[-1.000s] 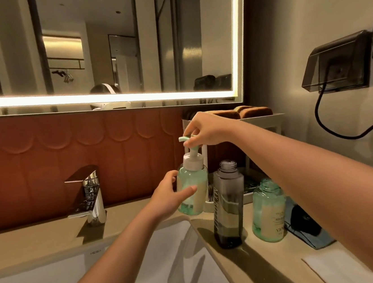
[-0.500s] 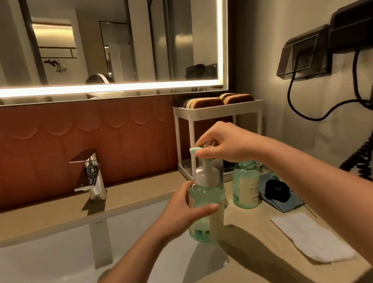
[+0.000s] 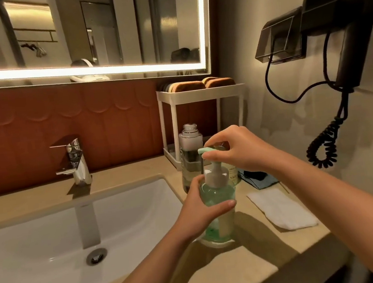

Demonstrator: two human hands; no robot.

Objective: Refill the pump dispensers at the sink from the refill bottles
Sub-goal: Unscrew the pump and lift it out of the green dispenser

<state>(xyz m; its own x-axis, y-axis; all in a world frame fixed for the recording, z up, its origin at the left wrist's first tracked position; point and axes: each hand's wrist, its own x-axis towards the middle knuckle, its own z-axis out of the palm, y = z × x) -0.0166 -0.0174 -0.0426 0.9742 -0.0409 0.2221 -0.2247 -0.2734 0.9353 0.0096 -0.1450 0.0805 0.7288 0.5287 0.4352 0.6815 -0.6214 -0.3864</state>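
Pump head [image 3: 206,150] is sitting straight under my right hand [image 3: 236,151], whose fingertips [image 3: 209,156] are pinching it from above; my left hand [image 3: 201,210] is gripping the upright dispenser [image 3: 219,193], standing on the counter [image 3: 260,254] just beside the sink [image 3: 50,228].

You're working in warm, dim light from the mirror's LED strip [image 3: 19,73], which glares white. Soft shadows fall across the bench [image 3: 220,276]. The wide lens bows the edges, and detail is slightly soft.
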